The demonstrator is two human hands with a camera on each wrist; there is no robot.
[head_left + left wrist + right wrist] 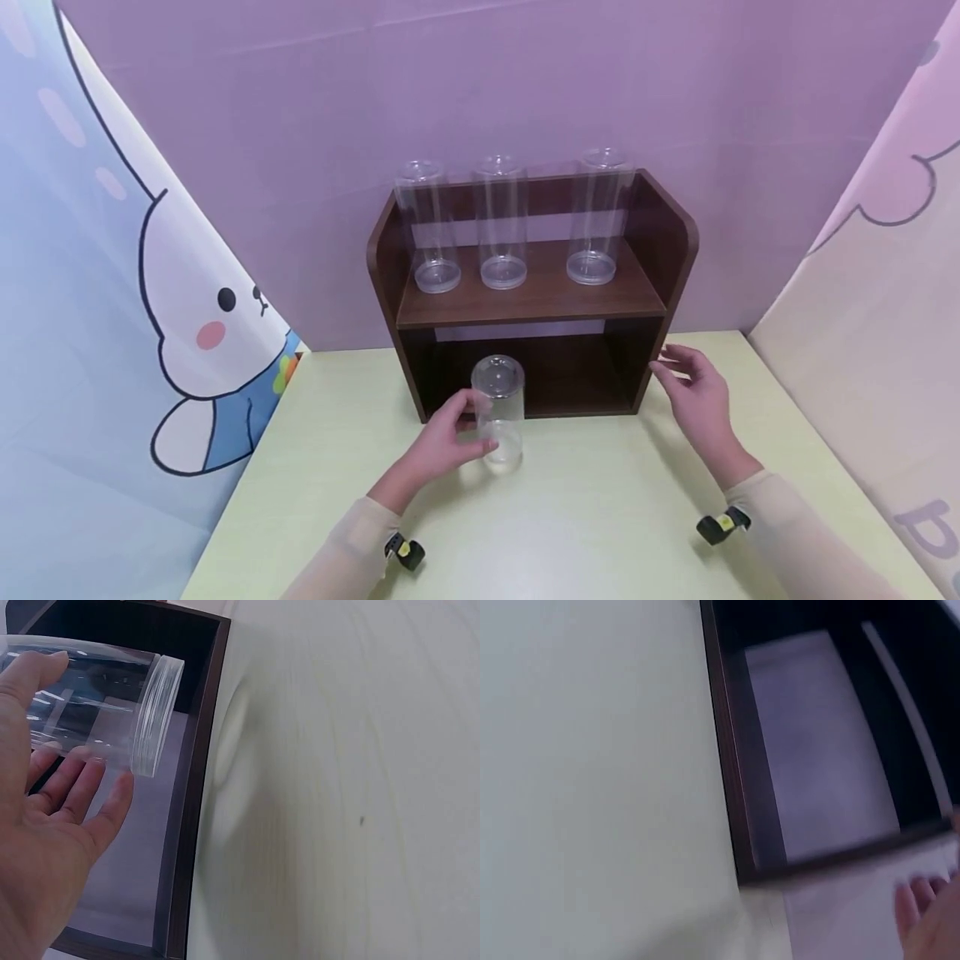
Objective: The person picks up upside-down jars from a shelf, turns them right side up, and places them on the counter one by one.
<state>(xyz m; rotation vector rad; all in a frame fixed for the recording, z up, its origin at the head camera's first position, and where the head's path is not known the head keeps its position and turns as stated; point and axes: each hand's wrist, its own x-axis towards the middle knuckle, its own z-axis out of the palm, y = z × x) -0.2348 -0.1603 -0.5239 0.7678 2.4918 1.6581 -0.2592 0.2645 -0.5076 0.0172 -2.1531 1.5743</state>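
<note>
A clear plastic cylinder jar (504,408) stands upright in front of the shelf's lower compartment, its ridged end low. My left hand (453,433) grips it from the left, thumb on the near side and fingers round the far side. The left wrist view shows the same jar (97,697) close up between thumb and fingers. At the right side panel of the dark brown two-tier shelf (525,312), my right hand (697,392) has loosely bent fingers and its thumb right at the front edge. Only part of the right hand (934,915) shows in the right wrist view.
Three tall clear cylinders stand on the upper board: a left one (437,275), a middle one (503,271) and a right one (591,267). The shelf stands on a pale table (585,517) against a purple cloth backdrop (300,167), with printed cloths at both sides.
</note>
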